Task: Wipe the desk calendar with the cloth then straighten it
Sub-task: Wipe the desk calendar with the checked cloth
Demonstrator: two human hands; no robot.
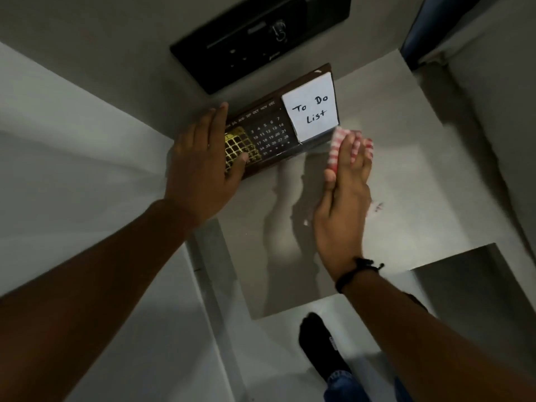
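Item: dark brown wooden desk calendar (269, 134), long and low, with a brass-coloured sliding date grid at its left end, a printed number block in the middle and a white paper card lettered "To Do List" (311, 110) at its right end. Location: on a pale grey shelf surface (406, 175), standing just in front of a black wall-mounted panel (255, 39). Orientation: long axis runs from lower left to upper right across the view, so the calendar sits skewed to the shelf edges; face tilted back towards the viewer.

Item: left hand (203, 161). State: fingers spread flat, nothing gripped; palm and thumb pressed against the calendar's left end, thumb tip over the brass grid, apparently bracing the piece.

Item: right hand (345, 192). State: fingers extended and pressed down on a red-and-white checked cloth (336, 146), pinning it beneath them rather than clutching it in a fist. The cloth touches the calendar's lower right corner, just under the white card.

Governing relation: the calendar lies ahead and to the left of the right hand, which is the nearer one for wiping. A stroke leftward along the long axis would likely cover the face, towards the bracing left hand.

Status, as judged: wiping in progress at the right end; straightening not yet done.

Also present: black thread bracelet (356, 274) on the right wrist.
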